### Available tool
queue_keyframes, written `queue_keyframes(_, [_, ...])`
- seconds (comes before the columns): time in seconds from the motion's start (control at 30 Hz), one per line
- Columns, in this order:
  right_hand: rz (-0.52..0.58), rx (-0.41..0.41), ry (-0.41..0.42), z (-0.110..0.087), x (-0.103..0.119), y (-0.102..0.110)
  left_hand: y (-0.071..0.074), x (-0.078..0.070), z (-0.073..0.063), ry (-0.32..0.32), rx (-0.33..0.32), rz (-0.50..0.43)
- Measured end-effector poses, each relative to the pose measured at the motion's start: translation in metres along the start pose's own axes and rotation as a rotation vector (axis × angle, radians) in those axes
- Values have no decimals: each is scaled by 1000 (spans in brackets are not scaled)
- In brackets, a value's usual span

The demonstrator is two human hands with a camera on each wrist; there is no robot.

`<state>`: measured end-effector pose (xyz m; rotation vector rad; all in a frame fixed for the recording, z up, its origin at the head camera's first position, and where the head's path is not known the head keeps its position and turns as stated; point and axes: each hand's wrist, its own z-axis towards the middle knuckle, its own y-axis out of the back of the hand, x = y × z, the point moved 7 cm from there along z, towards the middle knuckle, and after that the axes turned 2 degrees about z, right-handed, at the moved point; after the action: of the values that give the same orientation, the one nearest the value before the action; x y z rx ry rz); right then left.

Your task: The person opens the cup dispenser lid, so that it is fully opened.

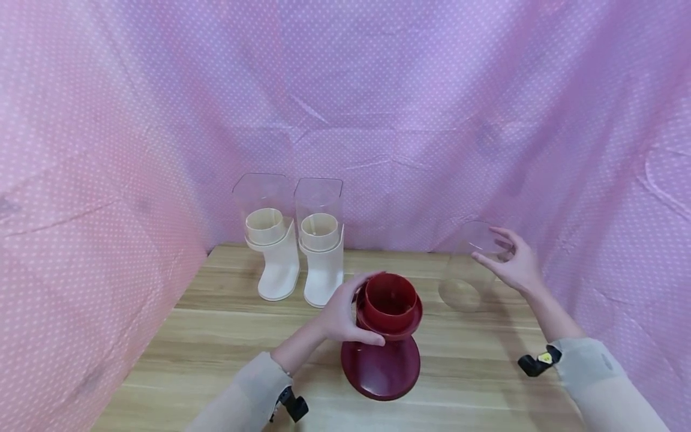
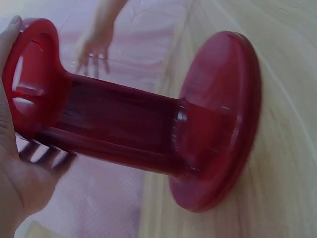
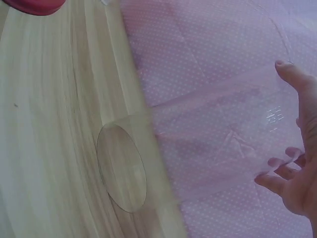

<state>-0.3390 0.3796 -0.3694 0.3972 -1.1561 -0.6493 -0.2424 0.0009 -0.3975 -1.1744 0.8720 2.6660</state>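
Note:
A glossy dark-red stand [image 1: 380, 369] has a round base, a trough-like column and a cup-shaped ring on top. My left hand [image 1: 345, 312] grips it round that upper ring, with the thumb at the front and the fingers behind. In the left wrist view the red stand [image 2: 124, 124] shows its hollow column and disc base over the wood. Off to the right is a clear plastic cylinder [image 1: 466, 270], its lower rim at the tabletop. My right hand [image 1: 515, 261] holds its upper end, thumb and fingers spread round opposite sides; the right wrist view shows the clear cylinder [image 3: 213, 144] between them.
Two cream boot-shaped stands stand at the back left, the left one [image 1: 278, 270] beside the right one [image 1: 324, 273]. Each carries a clear container above its ring. Pink dotted cloth [image 1: 378, 120] hangs behind and around the wooden table [image 1: 216, 336].

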Motion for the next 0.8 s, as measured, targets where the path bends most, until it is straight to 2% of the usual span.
queue_keyframes(0.1, [-2, -1, -2, 0, 0, -1, 6, -10, 3, 41, -52, 88])
queue_keyframes(0.3, [3, 4, -3, 0, -3, -2, 8, -25, 10, 183, -103, 160])
queue_keyframes(0.37, [9, 19, -11, -1, -4, -4, 9, -25, 13, 205, -107, 170])
queue_keyframes(0.5, [19, 32, -32, -2, -4, -7, 12, -21, 17, 207, -120, 152])
queue_keyframes(0.63, [12, 10, -40, -1, 0, -6, 18, -16, 26, 209, -125, 106])
queue_keyframes(0.8, [18, -17, -28, 0, 3, -5, 28, -2, 42, 233, -139, 52])
